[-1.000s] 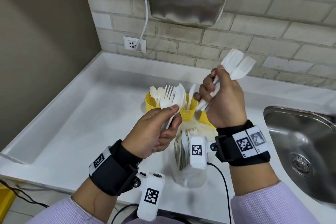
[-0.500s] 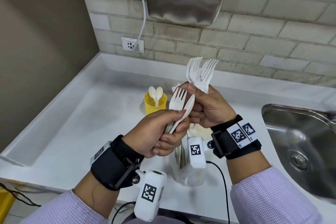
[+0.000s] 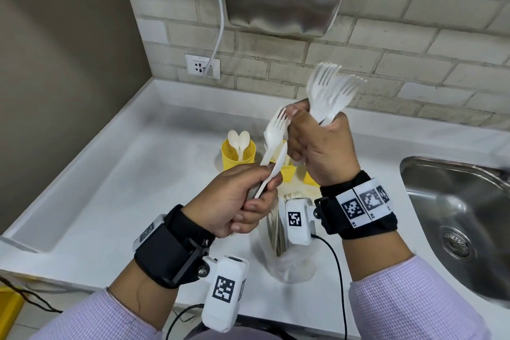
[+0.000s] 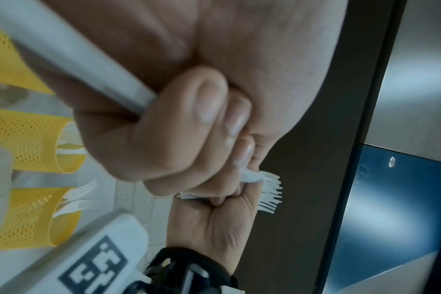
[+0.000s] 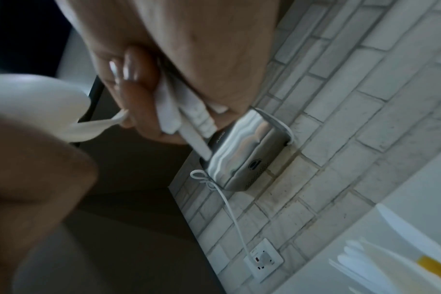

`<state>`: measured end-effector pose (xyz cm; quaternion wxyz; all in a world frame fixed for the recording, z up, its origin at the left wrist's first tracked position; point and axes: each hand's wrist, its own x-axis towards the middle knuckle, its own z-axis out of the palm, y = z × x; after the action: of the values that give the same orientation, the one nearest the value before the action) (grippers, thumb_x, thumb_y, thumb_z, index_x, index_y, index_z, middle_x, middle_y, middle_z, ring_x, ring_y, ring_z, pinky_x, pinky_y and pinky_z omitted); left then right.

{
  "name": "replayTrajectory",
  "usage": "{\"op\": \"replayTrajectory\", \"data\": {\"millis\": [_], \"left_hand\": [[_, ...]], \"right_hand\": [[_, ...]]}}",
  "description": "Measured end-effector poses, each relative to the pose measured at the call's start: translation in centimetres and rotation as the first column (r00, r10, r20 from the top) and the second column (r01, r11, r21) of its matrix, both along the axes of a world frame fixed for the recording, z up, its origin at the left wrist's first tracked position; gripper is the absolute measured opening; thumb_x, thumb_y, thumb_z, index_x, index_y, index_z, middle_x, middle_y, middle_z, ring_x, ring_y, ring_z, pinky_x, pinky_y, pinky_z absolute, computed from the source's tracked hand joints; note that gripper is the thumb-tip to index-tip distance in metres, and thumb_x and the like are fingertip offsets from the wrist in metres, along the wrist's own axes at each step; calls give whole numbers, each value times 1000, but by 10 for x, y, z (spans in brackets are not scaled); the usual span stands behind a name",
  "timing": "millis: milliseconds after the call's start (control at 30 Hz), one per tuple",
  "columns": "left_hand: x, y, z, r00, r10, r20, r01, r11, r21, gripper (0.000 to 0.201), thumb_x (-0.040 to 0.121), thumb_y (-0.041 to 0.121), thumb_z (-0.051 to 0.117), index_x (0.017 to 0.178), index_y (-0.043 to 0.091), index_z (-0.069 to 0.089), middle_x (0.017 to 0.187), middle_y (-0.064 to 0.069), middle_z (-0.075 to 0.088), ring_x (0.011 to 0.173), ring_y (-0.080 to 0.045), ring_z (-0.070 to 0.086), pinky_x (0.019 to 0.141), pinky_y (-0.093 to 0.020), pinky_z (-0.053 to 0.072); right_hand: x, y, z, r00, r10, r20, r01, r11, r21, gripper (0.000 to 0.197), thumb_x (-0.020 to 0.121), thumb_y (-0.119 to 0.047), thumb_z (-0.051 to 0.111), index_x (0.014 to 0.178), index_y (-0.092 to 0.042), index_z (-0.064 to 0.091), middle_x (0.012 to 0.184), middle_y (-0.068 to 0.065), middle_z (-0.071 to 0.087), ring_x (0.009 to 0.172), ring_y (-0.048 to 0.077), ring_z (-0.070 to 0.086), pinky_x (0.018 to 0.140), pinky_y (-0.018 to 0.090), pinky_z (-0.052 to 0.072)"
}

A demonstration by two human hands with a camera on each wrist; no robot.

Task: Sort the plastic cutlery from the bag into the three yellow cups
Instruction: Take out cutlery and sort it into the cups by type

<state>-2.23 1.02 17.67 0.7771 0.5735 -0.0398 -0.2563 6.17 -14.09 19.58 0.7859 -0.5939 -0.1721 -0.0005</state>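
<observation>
Two hands now met above the yellow cups [image 3: 238,156], right hand [image 3: 321,146] clamped on a fork bunch [image 3: 329,94] and reaching across from a second ago, left hand [image 3: 234,199] gripping mixed cutlery [image 3: 276,143], bag [image 3: 287,254] just nearer than those cups — forks being gathered, probably.

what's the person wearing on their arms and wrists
Lilac sleeves on both arms. Each wrist carries a black strap holding a white camera block printed with a black square code. The right wrist band also bears white code tags, and a black cable trails from its block.
</observation>
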Motion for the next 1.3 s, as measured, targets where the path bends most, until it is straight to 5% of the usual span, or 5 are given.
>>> {"op": "replayTrajectory", "data": {"millis": [400,767,933,1100,1300], "left_hand": [[7,2,-5,998,-13,63,9,997,74,30,99,30,40,71,20,44,56,-1,20,43,-12,8,41,-15,12],[18,-1,-12,993,-9,117,-20,969,248,32,107,36,40,94,16,61,58,2,26,44,-10,13,43,-20,11],[30,1,-17,972,90,218,-157,937,312,16,107,16,46,97,5,54,60,-5,41,45,-17,35,43,-22,32],[59,14,-34,840,317,440,-472,828,304,16,97,17,63,88,5,67,81,-15,64,78,-21,57,79,-32,45],[102,37,-46,586,442,679,-783,525,334,8,92,14,72,94,21,76,91,3,76,77,-9,67,75,-15,51]], "right_hand": [[-8,-1,-21,864,363,-349,-327,932,158,27,94,-31,61,82,-12,76,44,-3,32,30,5,27,36,15,26],[32,-19,-23,890,216,-401,15,865,501,34,102,-35,51,74,-16,52,78,1,53,72,21,56,75,37,52],[53,-42,-28,906,-19,-422,257,817,516,29,104,-24,49,75,-18,50,61,-1,44,49,17,49,66,33,52],[65,-64,-37,864,-258,-432,427,831,356,29,101,-19,54,72,-19,50,55,-5,30,45,13,24,49,25,32],[76,-75,-61,836,-381,-394,461,878,130,33,102,-26,59,72,-18,47,54,-3,31,42,14,26,44,24,29]]}}
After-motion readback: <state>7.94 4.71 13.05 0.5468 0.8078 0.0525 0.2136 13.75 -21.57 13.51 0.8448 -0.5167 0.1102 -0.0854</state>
